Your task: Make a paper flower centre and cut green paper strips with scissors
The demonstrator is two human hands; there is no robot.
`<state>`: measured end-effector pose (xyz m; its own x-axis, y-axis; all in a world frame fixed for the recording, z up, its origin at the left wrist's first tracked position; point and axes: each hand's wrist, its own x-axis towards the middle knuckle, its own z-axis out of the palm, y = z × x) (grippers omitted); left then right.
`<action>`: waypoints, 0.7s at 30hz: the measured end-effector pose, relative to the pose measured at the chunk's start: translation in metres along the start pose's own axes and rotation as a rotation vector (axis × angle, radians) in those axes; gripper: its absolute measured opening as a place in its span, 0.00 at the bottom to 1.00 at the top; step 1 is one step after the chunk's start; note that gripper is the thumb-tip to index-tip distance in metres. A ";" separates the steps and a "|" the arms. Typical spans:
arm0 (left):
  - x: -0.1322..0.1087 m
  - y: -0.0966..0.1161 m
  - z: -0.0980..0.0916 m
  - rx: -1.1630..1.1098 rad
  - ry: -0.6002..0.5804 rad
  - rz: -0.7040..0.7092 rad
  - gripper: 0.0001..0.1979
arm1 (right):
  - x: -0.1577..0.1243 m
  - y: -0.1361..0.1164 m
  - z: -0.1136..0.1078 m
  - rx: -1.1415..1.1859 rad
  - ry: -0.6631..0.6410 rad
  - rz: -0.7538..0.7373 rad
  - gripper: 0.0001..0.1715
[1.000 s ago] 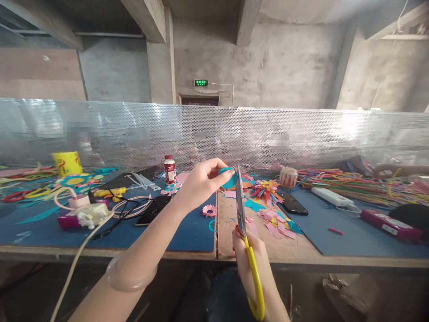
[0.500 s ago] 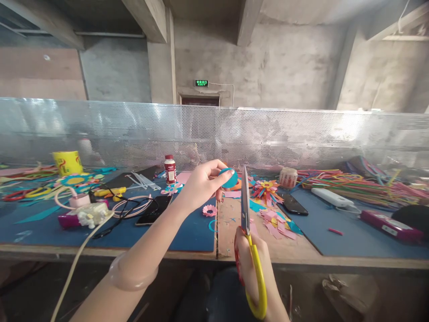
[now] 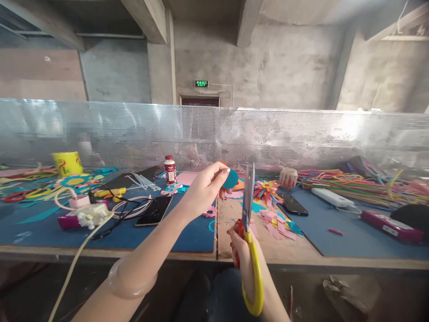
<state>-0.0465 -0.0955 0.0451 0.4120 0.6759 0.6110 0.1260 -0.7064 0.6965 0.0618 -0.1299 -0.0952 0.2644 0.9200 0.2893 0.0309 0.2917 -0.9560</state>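
My left hand (image 3: 205, 188) is raised over the workbench, fingers pinched on a small round teal paper piece (image 3: 230, 179). My right hand (image 3: 246, 257) grips yellow-and-red-handled scissors (image 3: 248, 214), blades pointing up and just right of the teal piece, apart from it. A pale bangle (image 3: 132, 279) sits on my left forearm. Below the hands lie a pink paper flower (image 3: 209, 211) and pink and teal paper scraps (image 3: 276, 222).
The wooden bench (image 3: 295, 252) carries blue mats, two dark phones (image 3: 154, 210) (image 3: 292, 203), a red-capped bottle (image 3: 170, 169), a yellow tape roll (image 3: 67, 163), cables and a white charger (image 3: 91, 213), a paper flower (image 3: 266, 187), coloured strips (image 3: 362, 183) and a perforated metal screen (image 3: 214, 134) behind.
The scissors have shifted right, away from the teal piece, and risen a little. My left hand has turned the teal piece and dropped slightly.
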 end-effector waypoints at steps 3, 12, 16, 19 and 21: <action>0.000 -0.001 0.002 0.008 -0.004 0.011 0.10 | 0.001 -0.001 0.002 0.026 0.009 0.106 0.16; -0.001 0.001 0.002 -0.010 0.033 0.017 0.10 | -0.004 -0.010 0.000 -0.060 0.083 0.080 0.17; -0.001 0.004 0.002 -0.010 0.058 0.010 0.09 | -0.003 -0.011 0.000 -0.053 0.070 0.090 0.17; -0.001 0.003 0.003 0.004 0.068 0.021 0.10 | -0.003 -0.012 0.002 -0.055 0.065 0.113 0.17; -0.001 0.002 0.003 0.008 0.061 0.021 0.10 | -0.005 -0.013 0.001 -0.073 0.054 0.097 0.17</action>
<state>-0.0442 -0.0977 0.0451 0.3589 0.6723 0.6474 0.1254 -0.7221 0.6804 0.0592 -0.1375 -0.0840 0.3208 0.9271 0.1940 0.0721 0.1803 -0.9810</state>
